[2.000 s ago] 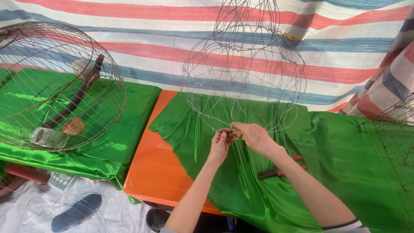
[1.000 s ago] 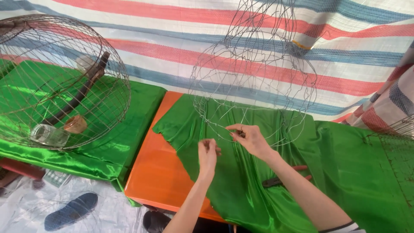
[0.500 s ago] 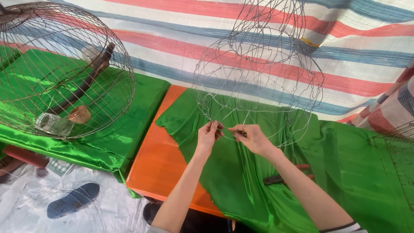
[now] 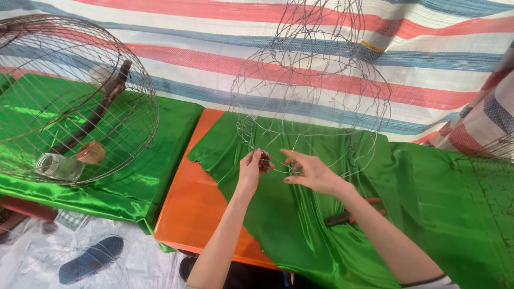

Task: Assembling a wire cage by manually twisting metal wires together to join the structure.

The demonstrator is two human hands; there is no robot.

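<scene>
Item: wire frame (image 4: pixel 310 96), unfinished, standing on the green cloth (image 4: pixel 428 214) over the orange worktop (image 4: pixel 198 214).
Left hand (image 4: pixel 250 167): pinched shut on a small dark piece at the lower rim wire.
Right hand (image 4: pixel 310 172): fingers spread, touching the wires, gripping nothing.
Advice: brace the rim with your right hand while you twist; keep the pliers (image 4: pixel 348 214) near.

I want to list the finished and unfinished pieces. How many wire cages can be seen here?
2 clearly. A finished round cage lies on the green cloth at the left. An unfinished wire frame stands at the centre, above both hands. At the right edge, wire mesh may be another; it is cut off.
</scene>
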